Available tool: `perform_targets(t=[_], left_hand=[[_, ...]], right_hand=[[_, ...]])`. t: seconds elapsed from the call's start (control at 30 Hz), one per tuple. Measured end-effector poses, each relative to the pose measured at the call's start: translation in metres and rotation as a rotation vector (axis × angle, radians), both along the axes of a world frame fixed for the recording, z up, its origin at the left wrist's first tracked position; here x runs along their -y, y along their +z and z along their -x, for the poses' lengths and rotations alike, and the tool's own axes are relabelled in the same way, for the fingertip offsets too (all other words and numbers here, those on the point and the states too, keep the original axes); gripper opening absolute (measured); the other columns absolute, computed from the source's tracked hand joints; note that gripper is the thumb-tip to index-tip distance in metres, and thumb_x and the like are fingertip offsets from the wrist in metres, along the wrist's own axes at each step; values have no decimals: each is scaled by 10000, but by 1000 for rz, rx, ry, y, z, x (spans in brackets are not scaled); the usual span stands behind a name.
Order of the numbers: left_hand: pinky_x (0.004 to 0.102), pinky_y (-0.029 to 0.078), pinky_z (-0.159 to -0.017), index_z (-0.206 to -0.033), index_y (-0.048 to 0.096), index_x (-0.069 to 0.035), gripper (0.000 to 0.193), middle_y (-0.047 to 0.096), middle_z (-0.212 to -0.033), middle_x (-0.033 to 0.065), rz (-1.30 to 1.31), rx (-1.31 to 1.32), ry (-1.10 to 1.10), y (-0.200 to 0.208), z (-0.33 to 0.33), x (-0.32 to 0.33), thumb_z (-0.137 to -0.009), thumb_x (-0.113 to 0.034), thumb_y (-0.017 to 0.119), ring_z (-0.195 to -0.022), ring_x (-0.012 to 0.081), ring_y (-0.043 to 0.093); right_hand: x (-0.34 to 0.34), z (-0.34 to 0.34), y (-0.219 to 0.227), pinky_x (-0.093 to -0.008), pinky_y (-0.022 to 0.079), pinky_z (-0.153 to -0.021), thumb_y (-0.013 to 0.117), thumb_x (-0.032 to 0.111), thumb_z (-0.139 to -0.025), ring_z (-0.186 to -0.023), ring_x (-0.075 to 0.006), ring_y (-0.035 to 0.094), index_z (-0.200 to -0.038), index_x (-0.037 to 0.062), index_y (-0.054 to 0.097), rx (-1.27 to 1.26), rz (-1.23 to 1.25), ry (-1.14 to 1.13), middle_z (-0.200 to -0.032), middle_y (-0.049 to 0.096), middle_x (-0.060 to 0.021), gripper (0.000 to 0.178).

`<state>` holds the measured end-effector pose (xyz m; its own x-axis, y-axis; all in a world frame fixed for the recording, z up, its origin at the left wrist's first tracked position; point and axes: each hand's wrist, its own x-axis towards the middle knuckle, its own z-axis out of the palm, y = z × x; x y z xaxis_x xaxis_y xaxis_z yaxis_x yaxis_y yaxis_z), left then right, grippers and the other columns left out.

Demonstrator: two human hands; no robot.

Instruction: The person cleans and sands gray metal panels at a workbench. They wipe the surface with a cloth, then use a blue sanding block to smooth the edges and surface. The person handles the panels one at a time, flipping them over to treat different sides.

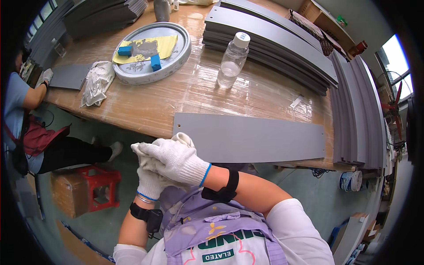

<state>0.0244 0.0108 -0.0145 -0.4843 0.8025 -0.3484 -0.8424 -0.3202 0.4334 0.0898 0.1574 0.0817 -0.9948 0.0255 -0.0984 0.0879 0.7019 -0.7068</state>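
Both my hands wear white knitted gloves with blue cuffs and meet at the table's front edge. My right hand (179, 161) lies over my left hand (150, 182), with its fingers curled. A bunched white cloth (184, 139) is gripped between them, and part of it sticks out beyond my right knuckles. Most of my left fingers are hidden under the cloth and the other hand. Just beyond them, a long flat grey panel (251, 138) with small holes near its ends lies along the table edge.
On the wrapped table (145, 106) are a round grey lid (187, 55) with blue blocks (156, 62) on yellow sandpaper, a clear bottle (232, 64), a white rag (98, 84) and stacked grey panels (269, 42). A co-worker (20, 101) stands left, near a red stool (104, 187).
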Motion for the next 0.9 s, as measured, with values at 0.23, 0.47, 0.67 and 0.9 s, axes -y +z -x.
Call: perform_targets(t=[0.23, 0.47, 0.67, 0.9], left_hand=[[534, 545, -958, -1378, 428, 21, 668, 521, -1363, 262, 6, 49, -162, 0, 10, 15, -1044, -552, 348, -1182, 395, 605], [514, 566, -942, -1448, 377, 46, 763, 556, -1347, 252, 39, 38, -197, 17, 3, -8, -1035, -592, 307, -1189, 391, 612], [539, 447, -1079, -1478, 348, 24, 878, 500, -1423, 231, 35, 126, -125, 24, -7, -16, -992, -699, 236, -1278, 374, 544], [458, 617, -830, -1178, 591, -72, 257, 592, -1296, 155, 94, -35, -44, 17, -10, -9, -1052, -273, 492, -1143, 322, 638]], right_hand=[[-89, -125, 59, -267, 489, -977, 488, 21, -876, -1116, -158, 652, -1300, 62, 647, 253, 293, -652, -1244, 690, -125, 454], [-120, -171, -36, -510, 369, -1089, 674, 469, -849, -1293, -455, 442, -1405, 70, 532, 206, -814, -946, -1398, 460, -290, 699], [-2, -40, -45, -517, 452, -1000, 658, 282, -841, -1215, -387, 533, -1219, 93, 611, -385, -622, -175, -1258, 549, -207, 424], [-107, -146, -31, -435, 487, -846, 721, 233, -797, -1004, -325, 583, -1035, 145, 697, -230, -661, -672, -1125, 614, -117, 256]])
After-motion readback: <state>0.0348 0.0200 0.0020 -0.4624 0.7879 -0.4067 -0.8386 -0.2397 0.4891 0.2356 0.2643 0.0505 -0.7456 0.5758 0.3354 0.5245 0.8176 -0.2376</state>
